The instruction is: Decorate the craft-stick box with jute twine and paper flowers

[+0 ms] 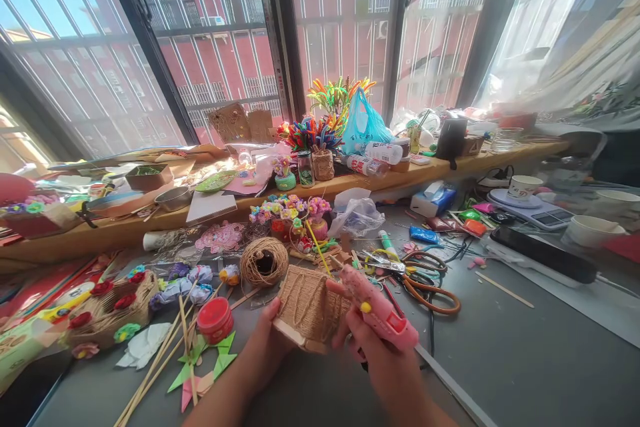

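Note:
My left hand (267,340) grips a small box wrapped in brown twine (305,307) by its left side, tilted above the grey table. Loose strands of twine curve over its face. In my right hand (373,347) is a pink hot glue gun (380,307), its nozzle end near the box's upper right edge. A finger of the right hand reaches toward the box; whether it touches cannot be made out. Just behind the box lies a ball of twine (264,261). Scissors with orange-brown handles (433,293) rest to the right of the glue gun.
Left of my hands are a red tub (215,320), wooden sticks (155,367) and a twine basket with flowers (113,307). A phone (543,255) and a scale (533,210) lie at right. A crowded wooden ledge (400,177) runs below the windows.

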